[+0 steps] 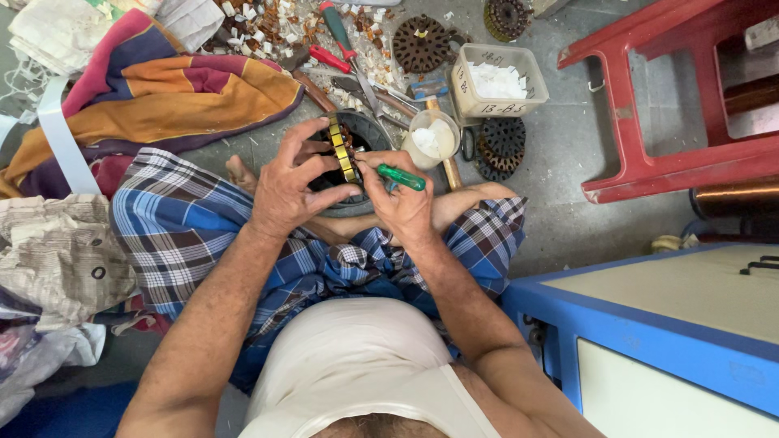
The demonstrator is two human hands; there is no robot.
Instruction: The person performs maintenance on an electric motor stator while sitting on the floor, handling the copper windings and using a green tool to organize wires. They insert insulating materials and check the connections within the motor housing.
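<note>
A striped cloth (154,81) lies on the floor at far left. The left hand (288,182) grips a round motor stator (350,158) resting above the person's crossed legs; the right hand (402,203) is clenched around a green-handled screwdriver (402,178) at its rim. Just right, a round cup (430,139) and a rectangular tub (497,81) both hold white pieces.

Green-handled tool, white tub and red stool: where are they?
green-handled tool (403,178), head view, on its handle.
white tub (471,93), head view, on its front wall.
red stool (629,122), head view, on its leg.
</note>
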